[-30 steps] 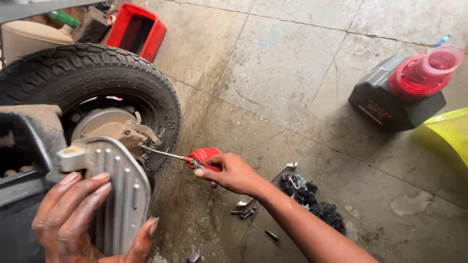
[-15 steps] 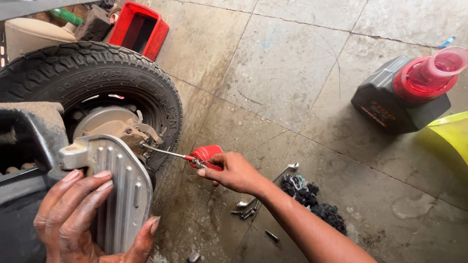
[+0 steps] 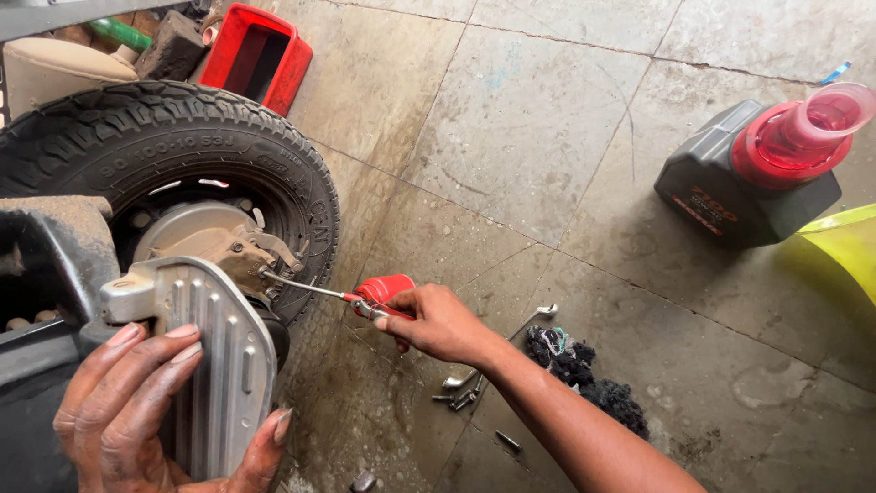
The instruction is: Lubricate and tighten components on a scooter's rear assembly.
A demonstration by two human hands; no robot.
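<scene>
My left hand (image 3: 137,415) grips a ribbed silver metal cover (image 3: 214,361) at the lower left, fingers spread over its face and lower edge. My right hand (image 3: 436,321) holds the red handle of a screwdriver (image 3: 379,292); its thin shaft reaches left and its tip touches the metal hub parts (image 3: 239,253) beside the black tyre (image 3: 173,137). The hub sits just above the cover.
A black oil jug with a red funnel (image 3: 762,173) stands at the right, beside a yellow container (image 3: 844,246). Bolts and a spanner (image 3: 484,370) lie on the stained concrete floor next to a dark rag (image 3: 584,374). A red tray (image 3: 255,55) sits at the top left.
The view has shifted slightly. My right hand and the screwdriver stay at the hub, and my left hand keeps its hold on the cover.
</scene>
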